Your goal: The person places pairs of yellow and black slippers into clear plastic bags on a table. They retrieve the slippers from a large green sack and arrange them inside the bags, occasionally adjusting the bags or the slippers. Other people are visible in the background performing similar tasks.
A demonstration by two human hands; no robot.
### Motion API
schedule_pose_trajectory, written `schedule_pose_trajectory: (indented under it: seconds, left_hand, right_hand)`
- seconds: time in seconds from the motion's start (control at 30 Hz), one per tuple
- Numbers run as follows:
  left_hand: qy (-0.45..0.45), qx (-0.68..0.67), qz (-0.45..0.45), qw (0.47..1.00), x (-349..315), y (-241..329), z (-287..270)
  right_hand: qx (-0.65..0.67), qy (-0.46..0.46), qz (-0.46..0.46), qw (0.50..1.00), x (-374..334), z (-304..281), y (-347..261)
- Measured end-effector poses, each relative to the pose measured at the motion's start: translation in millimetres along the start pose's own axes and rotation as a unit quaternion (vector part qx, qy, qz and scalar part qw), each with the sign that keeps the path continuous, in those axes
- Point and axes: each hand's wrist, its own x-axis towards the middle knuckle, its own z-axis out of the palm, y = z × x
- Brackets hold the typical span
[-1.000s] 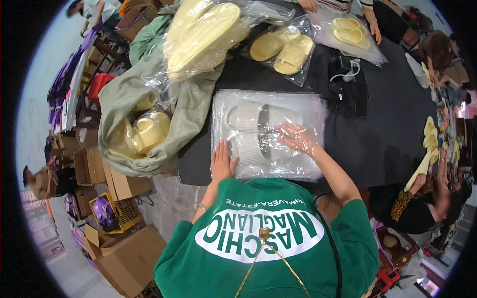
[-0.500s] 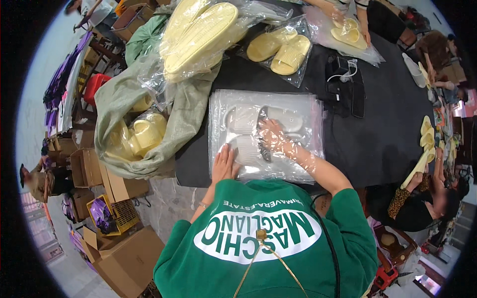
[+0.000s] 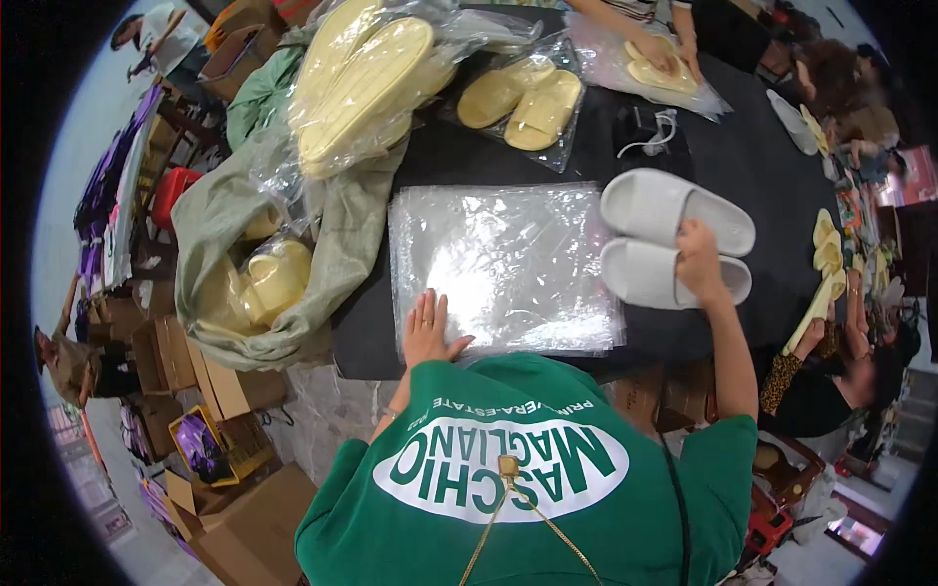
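A pair of pale grey slippers (image 3: 640, 207) lies side by side on the right of the black table, toes to the left. My right hand (image 3: 699, 259) is closed on their inner edges, between the two heels. To their left lies a stack of clear plastic bags (image 3: 498, 264), glossy with reflected light. My left hand (image 3: 428, 330) rests flat on the stack's near left corner, fingers stretched out and holding nothing.
A green woven sack (image 3: 357, 254) with bagged yellow slippers (image 3: 278, 278) stands at the left. More bagged yellow slippers (image 3: 542, 107) lie at the back. Behind the grey slippers is a white cable (image 3: 650, 142). A co-worker's hands (image 3: 664, 54) handle yellow slippers at the far side.
My right hand has drawn the grey slippers out from under the clear plastic and carried them right, beside the stack. My left hand has stayed at the stack's corner.
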Motion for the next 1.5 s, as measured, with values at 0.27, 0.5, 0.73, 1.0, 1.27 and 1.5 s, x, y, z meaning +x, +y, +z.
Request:
schedule_pose_trajectory:
  seconds: [0.27, 0.5, 0.73, 1.0, 1.27, 1.5]
  left_hand:
    - [0.0, -0.034, 0.022, 0.999, 25, 20, -29]
    - [-0.026, -0.058, 0.044, 0.997, 42, 16, 0]
    - [-0.113, -0.073, -0.017, 0.991, 34, 17, -2]
    - [-0.004, 0.065, -0.031, 0.997, 39, 32, 1]
    - [0.089, -0.047, 0.004, 0.995, 115, 8, 5]
    - [0.068, 0.062, -0.039, 0.995, 161, -7, 8]
  right_hand:
    - [0.25, 0.263, 0.127, 0.923, 30, -47, -34]
    - [0.457, 0.067, -0.002, 0.887, 95, 68, -215]
    - [0.297, -0.06, 0.008, 0.953, 55, 188, -228]
    - [0.225, 0.023, 0.284, 0.932, 40, 180, -123]
    - [0.169, 0.042, 0.282, 0.944, 34, 202, -123]
    - [0.181, 0.059, 0.29, 0.938, 33, 203, -120]
